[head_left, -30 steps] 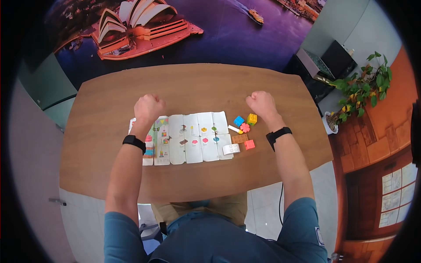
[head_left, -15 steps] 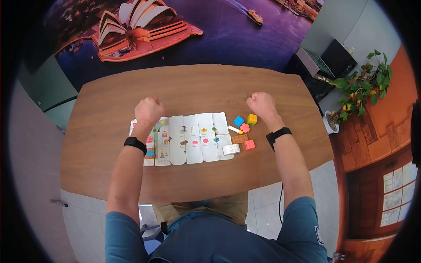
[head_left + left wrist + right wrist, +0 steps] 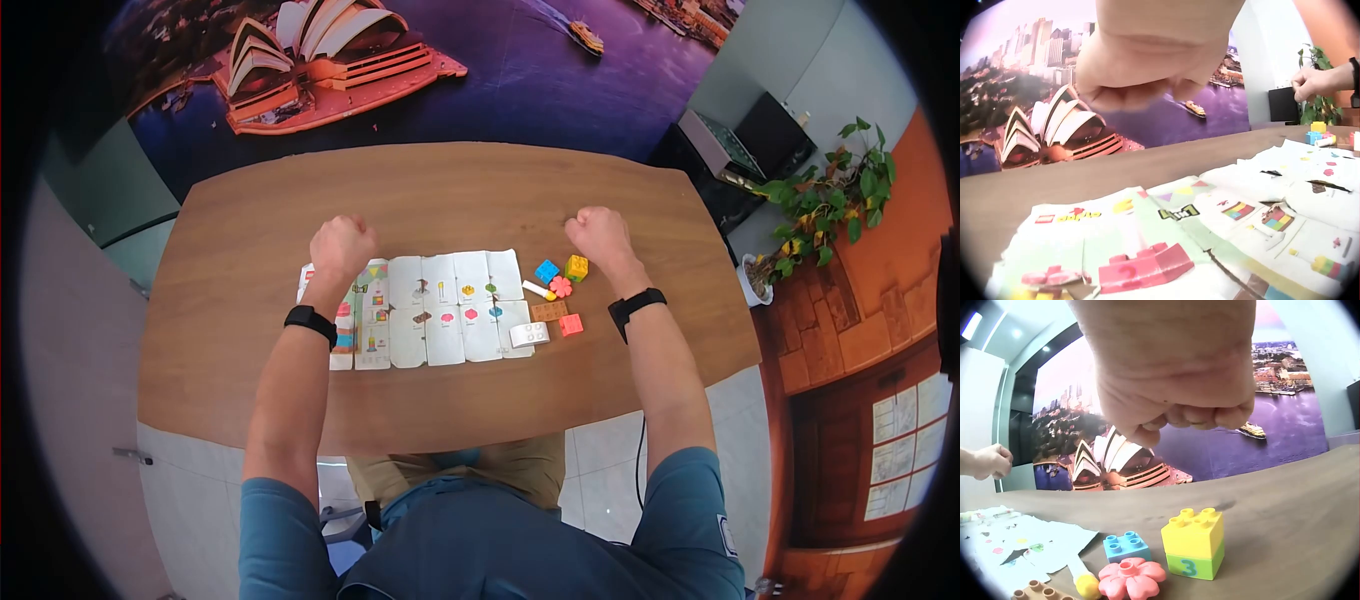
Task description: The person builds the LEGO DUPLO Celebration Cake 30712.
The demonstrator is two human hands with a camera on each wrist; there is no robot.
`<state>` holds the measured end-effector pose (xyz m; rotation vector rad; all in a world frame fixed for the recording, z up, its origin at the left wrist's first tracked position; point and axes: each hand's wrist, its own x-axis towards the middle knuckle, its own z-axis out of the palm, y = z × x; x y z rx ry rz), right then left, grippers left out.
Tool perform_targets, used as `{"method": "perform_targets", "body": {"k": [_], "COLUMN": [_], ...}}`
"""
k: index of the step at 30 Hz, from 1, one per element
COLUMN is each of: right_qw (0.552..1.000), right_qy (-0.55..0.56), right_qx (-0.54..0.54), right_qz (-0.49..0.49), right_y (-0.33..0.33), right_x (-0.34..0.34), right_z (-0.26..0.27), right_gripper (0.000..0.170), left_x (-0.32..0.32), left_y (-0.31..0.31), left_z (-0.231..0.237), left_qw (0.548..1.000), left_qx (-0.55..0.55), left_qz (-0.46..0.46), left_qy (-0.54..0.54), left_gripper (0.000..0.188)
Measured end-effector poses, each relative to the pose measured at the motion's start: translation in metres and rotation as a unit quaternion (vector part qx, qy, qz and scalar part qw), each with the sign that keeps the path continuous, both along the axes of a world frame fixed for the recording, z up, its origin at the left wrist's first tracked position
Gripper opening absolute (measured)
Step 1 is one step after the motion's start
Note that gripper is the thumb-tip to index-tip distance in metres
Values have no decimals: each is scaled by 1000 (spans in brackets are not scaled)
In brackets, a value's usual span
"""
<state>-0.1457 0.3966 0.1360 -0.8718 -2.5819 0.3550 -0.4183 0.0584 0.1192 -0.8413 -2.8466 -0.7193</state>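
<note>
Both hands are curled into fists and hold nothing. The left hand (image 3: 343,246) hovers over the upper left part of an unfolded paper sheet (image 3: 407,345) printed with brick pictures. Beyond the small pile of bricks is the right hand (image 3: 600,238), raised above the table in the right wrist view. Near it stand a yellow brick on a green one (image 3: 1192,540), a blue brick (image 3: 1127,547), a pink flower piece (image 3: 1132,579) and a white stick with a yellow end (image 3: 1087,586). Closer to the body lie a brown brick (image 3: 548,311), a red brick (image 3: 571,324) and a white brick (image 3: 529,334).
The wooden table (image 3: 450,200) reaches to a wall picture (image 3: 540,90) of a harbour. At the right, past the table's edge, are a potted plant (image 3: 835,200) and a dark box-like object (image 3: 773,135).
The head view has shifted slightly. Both fists stay in nearly the same places, and the bricks and paper lie as before.
</note>
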Motion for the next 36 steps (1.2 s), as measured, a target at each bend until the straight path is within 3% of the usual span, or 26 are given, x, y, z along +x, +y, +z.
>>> {"method": "perform_targets", "body": {"k": [2, 3, 4, 5, 7, 8, 9, 10, 11, 13, 18, 24, 27, 29, 32, 33, 35, 36], "right_qw": [1000, 990, 963, 964, 975, 976, 979, 971, 971, 966, 972, 971, 973, 976, 980, 979, 978, 981], "right_qy": [12, 126, 238, 237, 201, 198, 131, 61, 56, -37, -37, -64, -57, -49, -61, -67, -71, -94], "right_qx": [5, 63, 120, 120, -52, -52, -134, -216, -218, -231, -183, -187, -190, -181, -166, -175, -183, -153], "right_qz": [2, 18, 33, 32, 74, 73, 80, 85, 85, 113, 141, 135, 121, 115, 92, 85, 76, 76], "right_y": [-2, -7, -11, -18, -30, -36, -41, -46, -52, -63, -96, -86, -76, -70, -65, -65, -63, -61], "right_x": [-2, -5, -5, 1, 21, 33, 48, 63, 76, 104, 127, 131, 136, 141, 144, 144, 146, 147], "right_z": [-9, -17, -23, -16, 1, 4, 5, 2, -4, -18, -30, -43, -49, -50, -42, -38, -34, -34], "right_gripper": [25, 25, 26, 26, 34, 34, 36, 39, 39, 43, 42, 45, 42, 41, 40, 40, 40, 40], "left_x": [11, 24, 40, 53, 80, 97, 114, 126, 138, 164, 195, 206, 205, 203, 204, 207, 213, 214], "left_y": [2, 5, 6, 7, 7, 5, 3, 3, 4, 10, 42, 56, 52, 56, 64, 65, 69, 72], "left_z": [4, 4, 6, 9, 17, 23, 25, 12, 1, -15, -34, -49, -45, -38, -35, -39, -45, -48], "left_qw": [1000, 983, 926, 927, 952, 962, 945, 930, 912, 913, 912, 910, 908, 871, 858, 859, 901, 901], "left_qx": [15, 64, 112, 112, 100, 56, 10, -12, -34, -33, -5, -32, 10, -1, 10, 12, 25, 25], "left_qz": [0, -21, -41, -42, -203, -262, -314, -351, -387, -390, -400, -404, -392, -370, -334, -334, -387, -388], "left_qy": [-18, 173, 357, 356, 208, 62, -87, -108, -130, -114, -95, -83, -145, -324, -390, -389, -196, -193], "left_gripper": [30, 41, 54, 54, 71, 69, 67, 65, 64, 62, 65, 53, 47, 47, 48, 48, 47, 47]}}
